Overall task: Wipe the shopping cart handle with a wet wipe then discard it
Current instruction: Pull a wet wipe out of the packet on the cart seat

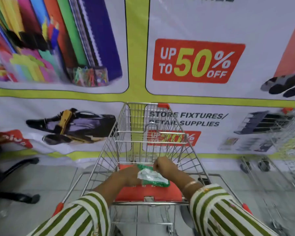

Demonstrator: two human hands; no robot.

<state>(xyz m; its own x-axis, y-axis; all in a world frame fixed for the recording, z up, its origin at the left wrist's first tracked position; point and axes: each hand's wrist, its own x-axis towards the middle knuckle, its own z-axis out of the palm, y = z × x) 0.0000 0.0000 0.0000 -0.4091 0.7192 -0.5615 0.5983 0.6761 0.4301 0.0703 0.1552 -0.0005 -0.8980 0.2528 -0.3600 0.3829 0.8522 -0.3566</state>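
A steel shopping cart [143, 137] stands right in front of me, nose against a banner wall. Its handle [148, 203] is a metal bar with red end caps, mostly hidden under my striped sleeves. Over the red child-seat flap [134, 193] I hold a green and white wet wipe pack [152, 178]. My left hand [126, 176] grips the pack from its left side. My right hand [163, 166] is curled at the pack's far top edge; what its fingertips pinch is hidden. No loose wipe is visible.
A second steel cart [289, 133] stands close on the right. A black office chair base [15, 169] with castors sits on the tiled floor to the left. The printed sale banner [197, 60] fills the wall ahead.
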